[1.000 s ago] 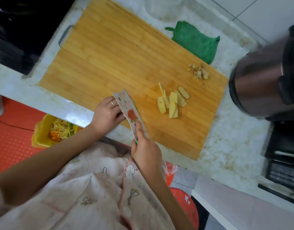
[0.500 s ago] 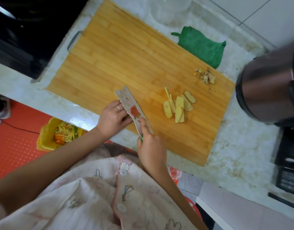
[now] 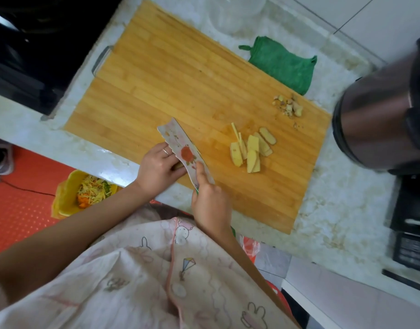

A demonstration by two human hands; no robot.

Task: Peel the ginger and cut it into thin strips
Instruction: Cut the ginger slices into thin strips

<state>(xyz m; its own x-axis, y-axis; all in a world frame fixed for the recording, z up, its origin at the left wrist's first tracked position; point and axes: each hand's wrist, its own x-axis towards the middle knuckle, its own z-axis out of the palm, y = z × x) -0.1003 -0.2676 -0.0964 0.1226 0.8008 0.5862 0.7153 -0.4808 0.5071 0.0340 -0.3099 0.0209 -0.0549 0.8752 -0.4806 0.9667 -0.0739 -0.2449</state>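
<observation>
My right grip is clamped round the knife handle, forefinger laid along the floral blade, at the cutting board's near edge. My left grip curls on a ginger piece, mostly hidden, just left of the blade. Ginger slices lie further right on the board, and peel scraps near its far right corner.

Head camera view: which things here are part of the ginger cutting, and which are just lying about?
In use: bamboo cutting board; flower-printed white knife, gripped by the right hand; left hand holding a mostly hidden ginger piece; pale yellow ginger slices; brownish ginger peelings.
Lying about: green cloth; shiny steel pot; yellow bin of vegetable scraps; clear plastic tub.
</observation>
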